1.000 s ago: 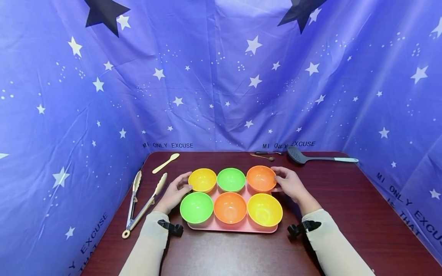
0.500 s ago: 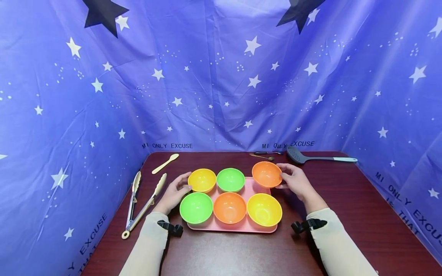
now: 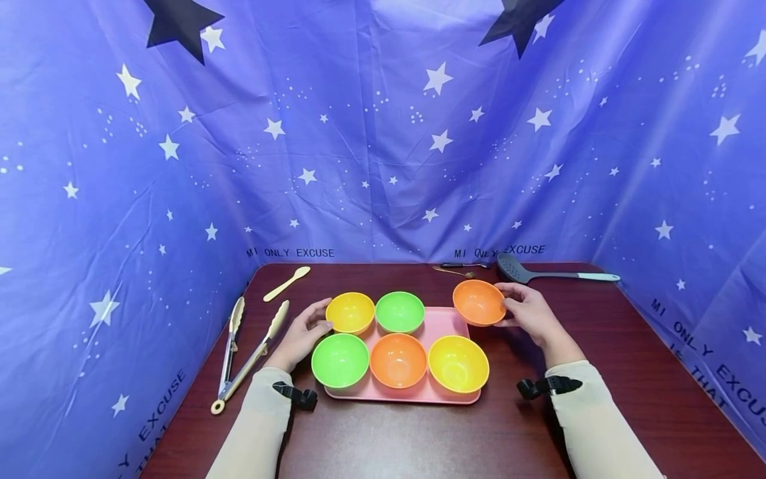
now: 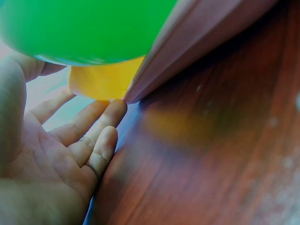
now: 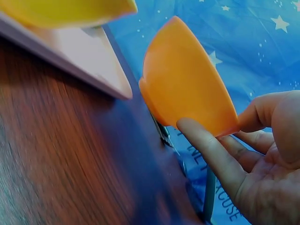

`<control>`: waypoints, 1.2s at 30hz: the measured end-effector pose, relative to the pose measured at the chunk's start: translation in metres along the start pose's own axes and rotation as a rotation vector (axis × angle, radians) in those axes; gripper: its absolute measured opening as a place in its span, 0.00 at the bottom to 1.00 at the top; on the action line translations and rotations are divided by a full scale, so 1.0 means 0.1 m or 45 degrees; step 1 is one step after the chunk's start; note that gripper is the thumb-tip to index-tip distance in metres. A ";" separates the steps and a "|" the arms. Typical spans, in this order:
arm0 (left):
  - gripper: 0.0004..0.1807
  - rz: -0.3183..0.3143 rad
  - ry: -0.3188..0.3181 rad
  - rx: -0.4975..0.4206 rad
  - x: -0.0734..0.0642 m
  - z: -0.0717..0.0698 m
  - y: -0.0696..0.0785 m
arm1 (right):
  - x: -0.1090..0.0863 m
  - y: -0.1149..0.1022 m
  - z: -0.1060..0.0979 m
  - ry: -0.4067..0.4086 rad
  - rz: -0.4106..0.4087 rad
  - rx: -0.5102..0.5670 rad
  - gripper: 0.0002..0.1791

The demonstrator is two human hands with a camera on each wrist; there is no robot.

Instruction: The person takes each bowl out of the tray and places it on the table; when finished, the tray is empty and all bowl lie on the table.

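Note:
In the head view, my right hand (image 3: 532, 313) pinches the rim of an orange bowl (image 3: 479, 303), off the far right corner of the pink tray (image 3: 443, 322). The right wrist view has this orange bowl (image 5: 187, 79) tilted, one finger along its outside and the thumb at its rim. At the tray's far left, my left hand (image 3: 302, 332) grips the side of a yellow bowl (image 3: 350, 313), fingertips at its wall and the tray edge. Other bowls on the tray are a far green bowl (image 3: 400, 312), a near green bowl (image 3: 340, 360), a near orange bowl (image 3: 398, 360) and a near yellow bowl (image 3: 459, 364).
Tongs (image 3: 261, 349) lie spread on the left of the dark table (image 3: 383, 439). Behind them is a pale spoon (image 3: 287, 284). At the back right lie a slotted skimmer (image 3: 538, 274) and small thin utensils (image 3: 457, 271). Starry blue cloth (image 3: 383, 133) hangs around the table.
My right hand has lifted the far orange bowl off its place and carried it right, past the tray's edge. The left hand has stayed at the yellow bowl.

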State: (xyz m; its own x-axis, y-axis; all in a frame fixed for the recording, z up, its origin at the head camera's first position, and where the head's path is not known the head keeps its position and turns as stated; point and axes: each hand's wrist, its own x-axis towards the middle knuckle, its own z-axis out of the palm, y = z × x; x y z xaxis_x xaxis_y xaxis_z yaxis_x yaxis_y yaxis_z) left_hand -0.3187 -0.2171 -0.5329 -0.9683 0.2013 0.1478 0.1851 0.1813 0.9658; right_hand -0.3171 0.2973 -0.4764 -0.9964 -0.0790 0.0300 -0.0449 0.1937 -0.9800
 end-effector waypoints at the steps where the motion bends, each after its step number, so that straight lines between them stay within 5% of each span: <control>1: 0.33 0.002 -0.003 -0.002 0.00 0.00 0.00 | 0.00 0.01 -0.02 0.002 0.001 -0.007 0.26; 36: 0.33 -0.019 -0.008 0.021 -0.01 -0.01 0.01 | 0.00 0.20 -0.19 -0.073 0.179 -0.070 0.26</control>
State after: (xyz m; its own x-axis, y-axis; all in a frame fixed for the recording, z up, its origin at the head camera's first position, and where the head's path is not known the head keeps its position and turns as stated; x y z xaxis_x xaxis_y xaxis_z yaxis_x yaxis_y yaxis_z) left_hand -0.3176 -0.2182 -0.5315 -0.9698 0.2048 0.1323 0.1738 0.1998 0.9643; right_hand -0.3197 0.3198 -0.4926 -0.9876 -0.1024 -0.1192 0.0891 0.2601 -0.9615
